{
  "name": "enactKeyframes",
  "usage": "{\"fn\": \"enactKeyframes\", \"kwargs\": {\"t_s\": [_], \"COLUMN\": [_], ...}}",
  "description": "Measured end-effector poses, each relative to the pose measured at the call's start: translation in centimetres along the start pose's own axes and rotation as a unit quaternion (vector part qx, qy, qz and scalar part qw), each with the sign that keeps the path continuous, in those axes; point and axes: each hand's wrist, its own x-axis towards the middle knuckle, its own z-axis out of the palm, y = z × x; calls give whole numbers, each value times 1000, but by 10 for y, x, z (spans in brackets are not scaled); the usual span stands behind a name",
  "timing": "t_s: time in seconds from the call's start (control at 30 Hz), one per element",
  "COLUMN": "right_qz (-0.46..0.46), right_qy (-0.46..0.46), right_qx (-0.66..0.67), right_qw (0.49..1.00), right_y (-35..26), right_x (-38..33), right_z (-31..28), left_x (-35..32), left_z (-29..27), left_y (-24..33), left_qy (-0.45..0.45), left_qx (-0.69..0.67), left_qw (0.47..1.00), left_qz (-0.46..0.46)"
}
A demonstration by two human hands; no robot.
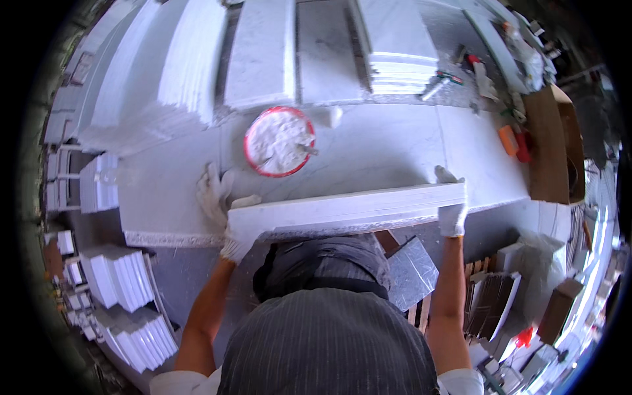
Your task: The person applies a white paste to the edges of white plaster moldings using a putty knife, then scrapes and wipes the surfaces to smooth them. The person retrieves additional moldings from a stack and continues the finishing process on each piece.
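Both my gloved hands grip a stack of long white marble slabs (349, 207) at the near edge of the marble-topped table (368, 151). Thin lines along the near side suggest several slabs lying together. My left hand (243, 230) is closed round the left end, and my right hand (453, 214) round the right end. Beside my left hand lies what looks like a loose white glove (212, 194). Beyond the slabs stands a red-rimmed bucket (247, 148) of white paste or powder, with a tool's handle (308, 149) sticking out.
Stacks of white slabs (197, 52) line the table's far side. A green-and-white tool (441, 83) lies at the far right, near orange and red blocks (508, 140). An open cardboard box (548, 145) stands at the right end. More slabs (118, 276) lean on the floor at left.
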Motion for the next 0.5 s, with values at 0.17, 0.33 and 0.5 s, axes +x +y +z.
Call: {"fn": "enactKeyframes", "kwargs": {"t_s": [0.17,0.33,0.5], "right_qz": [-24,-40,-24], "right_qy": [97,127,155], "right_qx": [56,73,155], "right_qw": [993,988,975], "right_y": [5,8,15], "right_x": [-4,-1,2], "right_z": [4,7,8], "left_x": [3,9,-4], "left_z": [10,11,7], "left_y": [41,50,62], "left_qy": [9,6,-7], "left_qx": [-42,14,-60], "left_qw": [997,988,998], "left_qz": [71,152,33]}}
